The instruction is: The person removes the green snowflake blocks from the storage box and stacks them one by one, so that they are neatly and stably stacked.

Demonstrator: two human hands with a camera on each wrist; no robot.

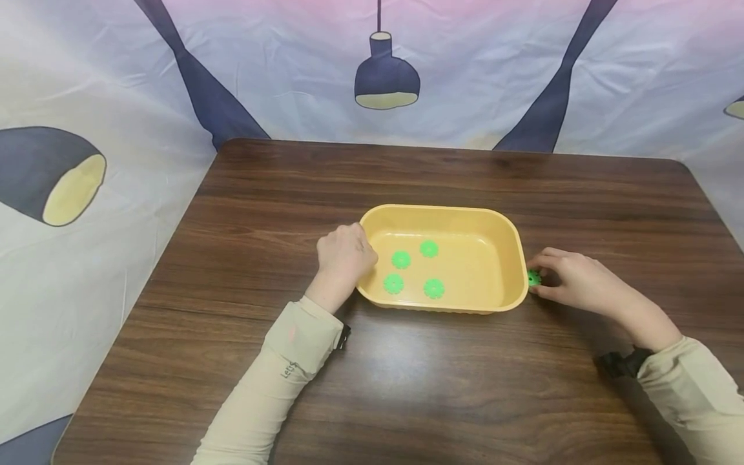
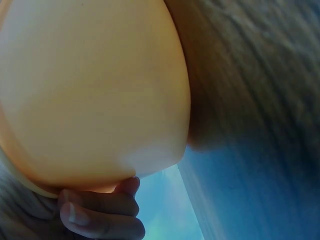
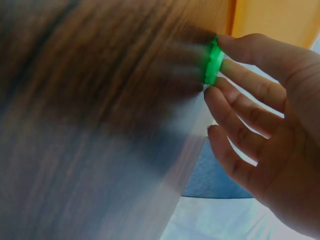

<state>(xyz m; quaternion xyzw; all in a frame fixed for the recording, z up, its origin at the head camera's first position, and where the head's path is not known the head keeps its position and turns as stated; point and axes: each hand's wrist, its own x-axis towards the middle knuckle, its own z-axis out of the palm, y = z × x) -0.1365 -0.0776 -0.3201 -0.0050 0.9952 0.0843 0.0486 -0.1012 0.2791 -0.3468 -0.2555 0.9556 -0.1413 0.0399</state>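
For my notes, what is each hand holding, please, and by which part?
Left hand: yellow tub, by its left rim; right hand: green disc, by its edge.

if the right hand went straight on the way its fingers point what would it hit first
Past the green disc at its fingertips, the right hand would likely meet the tub first, at its right end; whether disc and tub already touch is unclear.
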